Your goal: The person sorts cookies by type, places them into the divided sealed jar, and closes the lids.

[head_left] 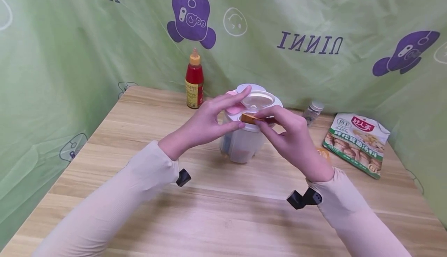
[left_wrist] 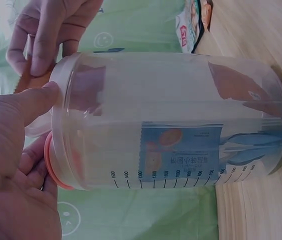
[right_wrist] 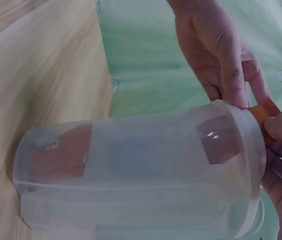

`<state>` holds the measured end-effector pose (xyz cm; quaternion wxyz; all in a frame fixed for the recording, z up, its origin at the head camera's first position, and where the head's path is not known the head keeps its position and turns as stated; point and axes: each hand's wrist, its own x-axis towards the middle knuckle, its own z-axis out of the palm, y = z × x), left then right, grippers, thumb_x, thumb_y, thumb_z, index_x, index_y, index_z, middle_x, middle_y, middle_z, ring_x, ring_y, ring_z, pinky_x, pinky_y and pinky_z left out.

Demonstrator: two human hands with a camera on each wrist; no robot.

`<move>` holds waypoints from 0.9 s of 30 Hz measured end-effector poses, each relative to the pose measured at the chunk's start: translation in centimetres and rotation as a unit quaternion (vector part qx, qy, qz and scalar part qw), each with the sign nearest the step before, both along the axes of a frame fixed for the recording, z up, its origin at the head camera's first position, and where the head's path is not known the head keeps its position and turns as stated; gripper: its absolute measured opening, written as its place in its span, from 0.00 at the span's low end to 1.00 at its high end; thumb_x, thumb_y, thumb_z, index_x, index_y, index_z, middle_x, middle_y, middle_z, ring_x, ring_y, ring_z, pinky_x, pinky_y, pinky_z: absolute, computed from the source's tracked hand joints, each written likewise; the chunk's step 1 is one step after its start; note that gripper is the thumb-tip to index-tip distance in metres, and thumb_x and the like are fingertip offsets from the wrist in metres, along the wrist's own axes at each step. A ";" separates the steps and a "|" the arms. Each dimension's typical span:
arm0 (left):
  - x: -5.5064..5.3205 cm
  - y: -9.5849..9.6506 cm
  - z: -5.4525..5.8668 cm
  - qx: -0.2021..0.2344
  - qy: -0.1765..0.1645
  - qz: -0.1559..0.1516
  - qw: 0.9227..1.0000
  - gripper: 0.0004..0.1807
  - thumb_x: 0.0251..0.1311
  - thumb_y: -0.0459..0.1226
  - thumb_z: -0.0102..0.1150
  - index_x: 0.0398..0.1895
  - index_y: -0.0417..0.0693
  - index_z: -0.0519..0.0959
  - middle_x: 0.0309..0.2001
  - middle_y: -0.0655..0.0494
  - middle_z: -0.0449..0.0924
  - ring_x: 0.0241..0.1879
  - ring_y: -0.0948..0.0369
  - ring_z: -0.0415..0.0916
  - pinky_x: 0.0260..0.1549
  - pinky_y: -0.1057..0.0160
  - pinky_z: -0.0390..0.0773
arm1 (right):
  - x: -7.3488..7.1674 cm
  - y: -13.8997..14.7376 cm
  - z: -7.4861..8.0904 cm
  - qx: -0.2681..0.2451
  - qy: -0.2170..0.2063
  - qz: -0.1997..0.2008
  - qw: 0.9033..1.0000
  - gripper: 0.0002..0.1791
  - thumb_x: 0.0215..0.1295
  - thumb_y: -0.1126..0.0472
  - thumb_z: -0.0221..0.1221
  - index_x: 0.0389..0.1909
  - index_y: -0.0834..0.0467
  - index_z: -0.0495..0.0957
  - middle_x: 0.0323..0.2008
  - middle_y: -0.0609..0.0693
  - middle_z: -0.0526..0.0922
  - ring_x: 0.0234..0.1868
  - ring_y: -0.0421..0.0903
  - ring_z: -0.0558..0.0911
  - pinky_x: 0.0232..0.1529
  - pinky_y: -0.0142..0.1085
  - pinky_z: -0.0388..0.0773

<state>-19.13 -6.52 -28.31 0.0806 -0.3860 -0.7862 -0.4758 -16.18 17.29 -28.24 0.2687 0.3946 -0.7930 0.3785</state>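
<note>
A clear plastic canister (head_left: pixel 246 146) with a white multi-part lid stands on the table, one flip cap (head_left: pixel 259 100) raised. My left hand (head_left: pixel 213 115) holds the lid from the left, thumb on the front rim. With thumb and fingers, my right hand (head_left: pixel 288 129) pinches an orange-brown sachet (head_left: pixel 248 118) at the opening. Its lower part (right_wrist: pixel 220 141) shows through the wall inside the canister's top, while the upper end sticks out. Inside, at the bottom, lies another orange-brown sachet (right_wrist: pixel 63 155). A blue packet (left_wrist: pixel 181 152) stands in another section, beneath the pink cap (left_wrist: pixel 53 162).
A red sauce bottle (head_left: pixel 194 80) with a yellow cap stands at the back left. Behind the right hand is a small glass jar (head_left: pixel 313 111). A white and green food pouch (head_left: pixel 357 142) lies at the right, near an orange packet (head_left: pixel 323 154). A green curtain (head_left: pixel 139 36) hangs behind.
</note>
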 end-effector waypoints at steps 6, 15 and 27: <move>0.1 -0.1 0.1 -0.007 -0.003 0.008 1.000 0.43 0.62 0.33 0.73 0.80 0.48 0.64 0.62 0.48 0.84 0.63 0.56 0.79 0.70 0.56 0.76 | -0.1 0.1 -0.6 0.026 0.006 0.005 1.000 0.11 0.60 0.78 0.68 0.42 0.64 0.84 0.39 0.54 0.89 0.40 0.42 0.85 0.45 0.19 0.80; 0.1 -0.1 0.1 -0.008 0.005 0.010 1.000 0.43 0.62 0.33 0.73 0.80 0.47 0.64 0.59 0.48 0.86 0.67 0.55 0.78 0.77 0.55 0.70 | 0.0 0.0 -1.2 0.010 -0.013 -0.006 1.000 0.05 0.63 0.76 0.67 0.36 0.65 0.85 0.43 0.57 0.88 0.41 0.46 0.86 0.46 0.20 0.80; 0.2 0.0 0.1 -0.007 -0.001 0.009 1.000 0.43 0.62 0.34 0.73 0.80 0.47 0.64 0.60 0.48 0.86 0.69 0.55 0.76 0.77 0.55 0.69 | 0.2 0.0 -1.5 0.034 0.008 -0.028 0.999 0.04 0.65 0.73 0.67 0.39 0.67 0.88 0.47 0.58 0.87 0.45 0.50 0.86 0.49 0.19 0.78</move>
